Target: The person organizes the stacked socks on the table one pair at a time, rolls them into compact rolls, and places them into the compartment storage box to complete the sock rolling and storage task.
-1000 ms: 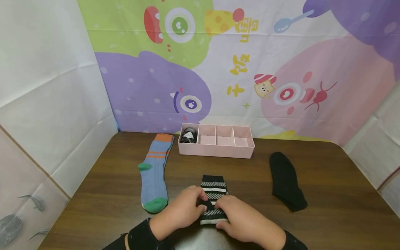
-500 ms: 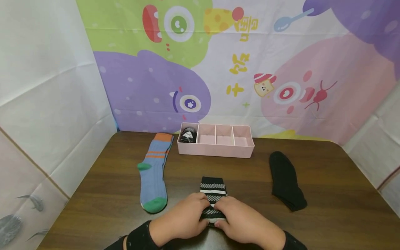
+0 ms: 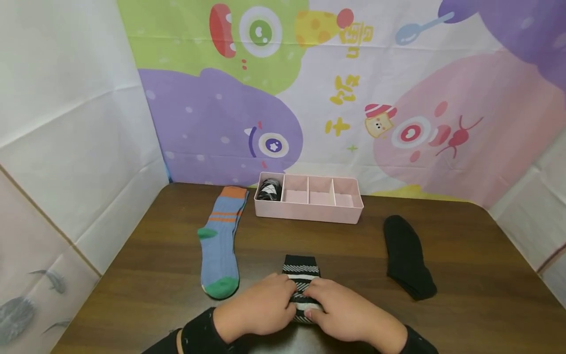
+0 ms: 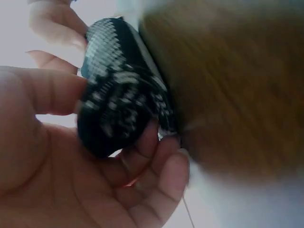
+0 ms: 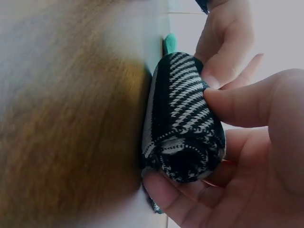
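A black-and-white striped sock (image 3: 301, 269) lies at the front middle of the table, its near part rolled up and its far end flat. My left hand (image 3: 265, 305) grips the left end of the roll, and my right hand (image 3: 344, 309) grips the right end. In the left wrist view, fingers and thumb curl around the rolled sock (image 4: 111, 61), whose spiral end shows. The right wrist view shows the other end of the rolled sock (image 5: 190, 95) between the thumb and fingers of my right hand (image 5: 266, 156).
To the left lie blue socks (image 3: 219, 255) with green toe and orange cuff. Black socks (image 3: 409, 258) lie at right. A pink divided box (image 3: 309, 211) stands at the back, a rolled dark patterned sock (image 3: 269, 190) in its leftmost compartment. Behind hangs a cartoon cloth (image 3: 336, 162).
Both hands have rolled the striped sock further, and its flat far end has drawn closer to me. My left hand has closed in on the roll. The other socks stay put.
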A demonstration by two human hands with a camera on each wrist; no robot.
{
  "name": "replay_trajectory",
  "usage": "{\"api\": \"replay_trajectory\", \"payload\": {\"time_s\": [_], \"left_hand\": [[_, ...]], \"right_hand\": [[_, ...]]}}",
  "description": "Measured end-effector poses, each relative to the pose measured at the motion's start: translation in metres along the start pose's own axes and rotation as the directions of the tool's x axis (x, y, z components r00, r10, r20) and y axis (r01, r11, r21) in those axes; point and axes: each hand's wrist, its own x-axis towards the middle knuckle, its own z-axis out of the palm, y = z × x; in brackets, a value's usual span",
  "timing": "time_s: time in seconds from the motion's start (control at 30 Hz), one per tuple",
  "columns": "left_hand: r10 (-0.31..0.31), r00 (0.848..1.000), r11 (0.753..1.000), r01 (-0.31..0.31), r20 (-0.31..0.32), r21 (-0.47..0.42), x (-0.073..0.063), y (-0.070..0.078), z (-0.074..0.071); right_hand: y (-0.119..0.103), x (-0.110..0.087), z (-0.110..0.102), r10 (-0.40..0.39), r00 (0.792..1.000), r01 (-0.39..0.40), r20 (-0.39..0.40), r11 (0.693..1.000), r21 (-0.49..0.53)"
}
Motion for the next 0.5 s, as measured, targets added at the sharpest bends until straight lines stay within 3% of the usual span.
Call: {"api": "replay_trajectory", "payload": {"time_s": [0.17, 0.37, 0.5], "left_hand": [[-0.008, 1.0, 0.999, 0.007, -0.017, -0.038, 0.0002, 0.0012, -0.0013], [0.033, 0.998, 0.998, -0.03, -0.052, 0.047, -0.0036, 0.0027, -0.0036], [0.044, 0.997, 0.995, -0.039, -0.057, 0.094, -0.0026, 0.0045, -0.004]], "right_hand": [[-0.0011, 0.0002, 0.0012, 0.009, 1.0, -0.009, -0.011, 1.0, -0.019], [-0.0011, 0.0005, 0.0019, 0.033, 0.999, -0.03, -0.041, 0.998, 0.059], [-0.0005, -0.0014, -0.0002, -0.022, 0.999, 0.024, -0.04, 0.998, 0.049]]}}
